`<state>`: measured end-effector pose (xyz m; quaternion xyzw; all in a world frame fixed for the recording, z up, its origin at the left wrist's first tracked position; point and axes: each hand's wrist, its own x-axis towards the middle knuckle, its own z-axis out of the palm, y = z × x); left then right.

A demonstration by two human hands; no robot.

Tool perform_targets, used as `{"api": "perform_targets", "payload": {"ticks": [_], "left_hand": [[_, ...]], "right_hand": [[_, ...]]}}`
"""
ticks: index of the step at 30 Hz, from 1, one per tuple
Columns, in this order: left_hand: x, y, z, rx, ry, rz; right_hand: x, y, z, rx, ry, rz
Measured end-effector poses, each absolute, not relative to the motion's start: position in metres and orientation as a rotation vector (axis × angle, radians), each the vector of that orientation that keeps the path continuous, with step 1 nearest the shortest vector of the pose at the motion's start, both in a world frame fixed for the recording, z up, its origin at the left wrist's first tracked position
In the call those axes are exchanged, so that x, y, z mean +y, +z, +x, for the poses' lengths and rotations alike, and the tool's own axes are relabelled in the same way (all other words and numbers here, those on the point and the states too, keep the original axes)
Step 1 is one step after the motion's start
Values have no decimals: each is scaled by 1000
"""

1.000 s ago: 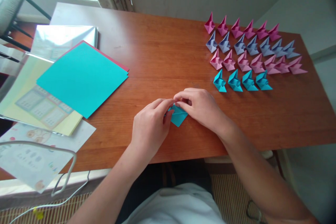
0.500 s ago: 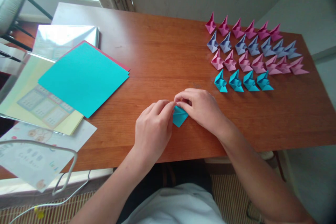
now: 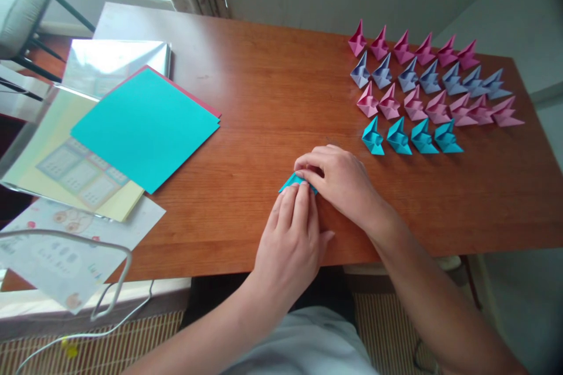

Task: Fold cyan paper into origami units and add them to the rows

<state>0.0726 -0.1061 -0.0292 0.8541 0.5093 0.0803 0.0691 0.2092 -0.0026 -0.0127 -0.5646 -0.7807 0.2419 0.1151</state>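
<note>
A small folded piece of turquoise origami paper (image 3: 290, 180) lies on the wooden table in front of me, mostly covered by my fingers. My left hand (image 3: 292, 234) lies flat over its near part, fingers stretched out and thumb apart. At its far right edge, my right hand (image 3: 338, 179) pinches the paper between thumb and index finger. To the right stand rows of folded paper figures: turquoise ones (image 3: 398, 137) nearest, then light pink (image 3: 414, 105), lavender (image 3: 408, 76) and dark pink (image 3: 402, 47).
Left on the table (image 3: 264, 88) lies a stack of turquoise sheets (image 3: 149, 129) with a red edge beneath. Under it are a yellow pack (image 3: 57, 117), a clear-wrapped pack (image 3: 127, 55) and a printed white sheet (image 3: 65, 246). A pale tube (image 3: 125, 269) curves at lower left.
My left hand has gone from pinching the paper's top corner to lying flat over its near part. My right hand keeps its pinch. The view has shifted slightly.
</note>
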Motion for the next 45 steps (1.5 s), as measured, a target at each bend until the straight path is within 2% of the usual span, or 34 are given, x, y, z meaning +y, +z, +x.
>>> {"api": "perform_targets", "payload": {"ticks": [26,45], "left_hand": [[-105,-31,71,1499,142,2664],[-100,-30,66,1467,269,2624]], "right_hand": [[1,-14,214,-2205,851,-1576],[7,-14,211,-2248,844,-1631]]}}
